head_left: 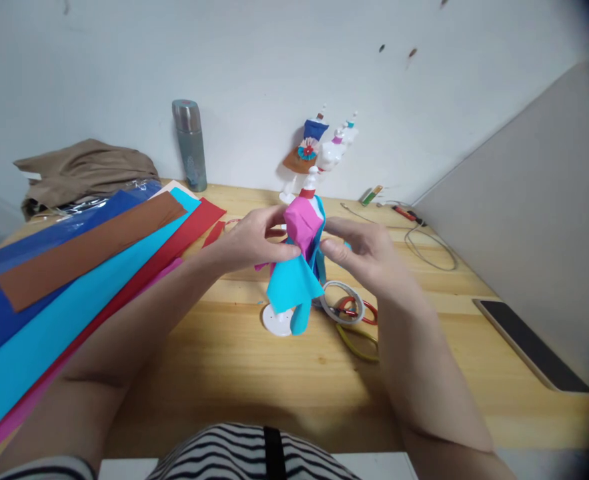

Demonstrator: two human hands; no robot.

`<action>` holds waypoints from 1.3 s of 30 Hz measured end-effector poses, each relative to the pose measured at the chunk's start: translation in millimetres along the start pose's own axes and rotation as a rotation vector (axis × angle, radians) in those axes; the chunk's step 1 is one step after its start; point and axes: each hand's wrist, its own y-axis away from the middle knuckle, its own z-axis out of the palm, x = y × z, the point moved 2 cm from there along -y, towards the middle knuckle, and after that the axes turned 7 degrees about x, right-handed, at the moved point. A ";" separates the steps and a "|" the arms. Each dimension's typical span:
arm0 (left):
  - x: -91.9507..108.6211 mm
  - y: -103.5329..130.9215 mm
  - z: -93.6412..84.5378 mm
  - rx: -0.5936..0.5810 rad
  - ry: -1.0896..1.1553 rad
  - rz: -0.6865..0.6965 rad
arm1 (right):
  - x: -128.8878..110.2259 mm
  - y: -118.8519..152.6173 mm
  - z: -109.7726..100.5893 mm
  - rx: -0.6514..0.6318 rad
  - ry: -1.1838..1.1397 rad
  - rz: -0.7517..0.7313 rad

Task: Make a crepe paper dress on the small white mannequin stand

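A small white dress form (313, 179) stands upright on a round white base (277, 320) in front of me. It wears a pink paper bodice (301, 219), a red band at the neck and a turquoise paper skirt (291, 283) with pointed ends. My left hand (257, 239) grips the waist from the left, its thumb pressing on the top of the skirt. On the other side my right hand (364, 252) is curled, thumb and fingers pinching at the blue and turquoise paper on the form's right edge. The fingertips of both hands are partly hidden.
Coloured paper sheets (109, 243) spread across the left side. A roll of white tape (343, 302) and red-handled scissors (369, 312) lie right of the form. Behind stand more dress forms (331, 155) and a thermos (191, 147). A phone (531, 345) and a cable (427, 253) lie at right.
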 end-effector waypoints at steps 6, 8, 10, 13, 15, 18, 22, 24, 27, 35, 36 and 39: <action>-0.3 -1.4 1.2 0.011 0.086 -0.049 | -21.2 13.9 -1.3 0.260 0.220 -0.117; -0.1 -1.1 2.9 0.003 0.107 -0.055 | -25.8 16.8 4.6 0.212 0.267 -0.116; 1.3 -0.1 4.3 0.006 0.097 -0.059 | -28.4 17.8 8.7 0.190 0.315 -0.130; 4.9 1.9 6.1 0.014 0.075 -0.061 | -31.4 18.2 9.3 0.166 0.362 -0.149; 7.1 2.8 7.1 0.013 0.070 -0.063 | -34.0 19.0 7.2 0.164 0.381 -0.154; 8.7 2.9 7.7 0.022 0.063 -0.066 | -37.3 22.1 4.8 0.162 0.394 -0.178; 8.4 2.4 8.0 0.036 0.051 -0.069 | -37.7 27.2 4.4 0.200 0.418 -0.216; 8.7 2.5 9.0 0.042 0.046 -0.052 | -38.0 29.0 4.2 0.204 0.423 -0.207; 9.9 3.7 12.0 0.053 0.020 0.000 | -40.3 30.0 4.5 0.182 0.390 -0.187; 9.1 8.2 16.5 0.047 -0.020 0.038 | -37.5 29.0 13.3 0.205 0.430 -0.177; 8.6 8.3 16.0 0.033 -0.006 0.044 | -37.0 29.1 14.3 0.210 0.442 -0.183; 6.7 8.1 14.8 -0.011 0.042 0.046 | -37.1 29.4 16.4 0.220 0.480 -0.208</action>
